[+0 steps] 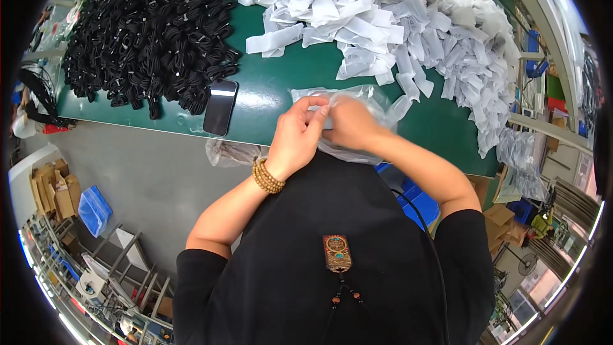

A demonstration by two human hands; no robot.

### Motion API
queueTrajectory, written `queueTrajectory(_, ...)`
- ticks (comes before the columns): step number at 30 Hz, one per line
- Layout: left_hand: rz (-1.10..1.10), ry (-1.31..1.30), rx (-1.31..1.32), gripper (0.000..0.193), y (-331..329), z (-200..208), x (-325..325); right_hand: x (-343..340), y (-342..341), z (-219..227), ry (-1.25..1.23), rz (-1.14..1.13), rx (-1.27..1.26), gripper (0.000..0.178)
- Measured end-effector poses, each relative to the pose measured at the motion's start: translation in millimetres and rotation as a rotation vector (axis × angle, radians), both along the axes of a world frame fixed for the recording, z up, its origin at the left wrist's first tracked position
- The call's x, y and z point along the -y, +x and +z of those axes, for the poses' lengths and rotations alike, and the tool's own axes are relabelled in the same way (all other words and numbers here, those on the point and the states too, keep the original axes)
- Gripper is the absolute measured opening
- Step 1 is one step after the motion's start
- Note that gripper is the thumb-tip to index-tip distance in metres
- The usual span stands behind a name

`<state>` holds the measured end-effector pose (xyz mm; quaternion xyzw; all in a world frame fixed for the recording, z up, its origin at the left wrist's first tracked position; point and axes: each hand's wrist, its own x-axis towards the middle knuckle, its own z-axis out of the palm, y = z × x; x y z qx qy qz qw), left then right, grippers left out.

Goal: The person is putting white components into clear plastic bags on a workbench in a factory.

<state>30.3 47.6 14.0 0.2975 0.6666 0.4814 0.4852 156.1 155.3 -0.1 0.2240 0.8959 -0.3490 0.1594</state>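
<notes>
My left hand, with a beaded bracelet at its wrist, is closed in a pinch, thumb against fingers. A pale sliver that looks like a small frosted plastic bag shows at its fingertips. Right against it is my right hand, curled and smeared by motion; its fingertips are hidden. Both hands are over a larger clear plastic bag at the table's near edge. Beyond them spreads a big heap of small frosted plastic bags. Coiled black cables form another heap at the far left.
A black phone lies on the green table beside the cables. Crumpled clear plastic hangs below the near edge. A blue bin stands under the table to my right, near cardboard boxes. A dark cord runs down my right side.
</notes>
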Motion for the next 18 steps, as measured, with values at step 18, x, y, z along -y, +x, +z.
queueTrajectory(18, -0.255, 0.163, -0.557, 0.027, -40.4, 75.8, 17.6, 0.6, 97.6, 121.6, 0.281, 0.275, 0.28, 0.019)
